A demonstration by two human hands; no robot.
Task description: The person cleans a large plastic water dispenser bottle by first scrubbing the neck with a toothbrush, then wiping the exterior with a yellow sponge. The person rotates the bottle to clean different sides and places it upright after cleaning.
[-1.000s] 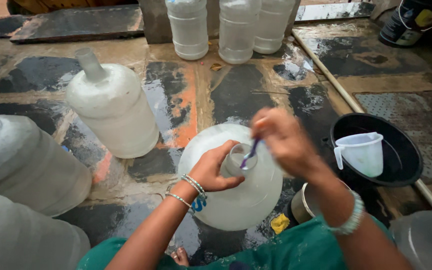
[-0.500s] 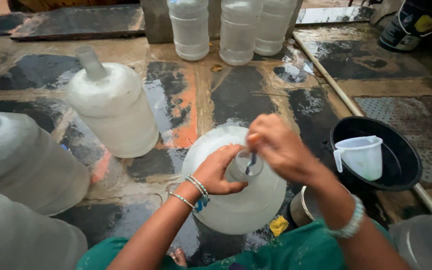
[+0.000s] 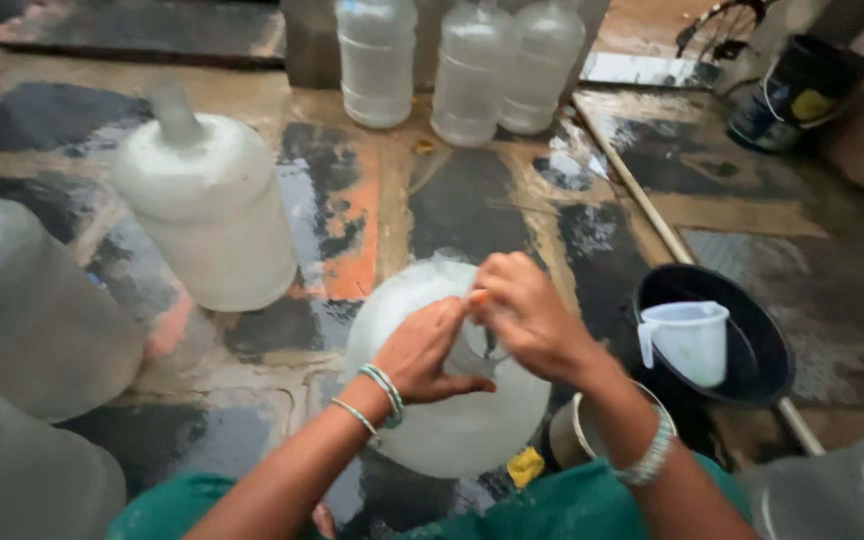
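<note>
I see a white plastic jug (image 3: 690,340) in the black basin (image 3: 767,345). Left hand (image 3: 427,350) grips the cloudy water jar (image 3: 442,420) neck; right hand (image 3: 527,315) fingers pinch something at its mouth.

- It looked like a water-jug washing or refilling yard.
- Large translucent water jugs (image 3: 207,200) stood on the wet, patchy stone floor (image 3: 472,205).
- Far off stood three clear bottles (image 3: 467,65).
- At right, a black basin (image 3: 752,340) held a white plastic jug (image 3: 687,340).

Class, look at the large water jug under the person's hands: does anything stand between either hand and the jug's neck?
Nothing visible does. The left hand and the right hand both rest on the neck of the large water jug, with no object in between. The white jug in the black basin sits off to the right.
</note>
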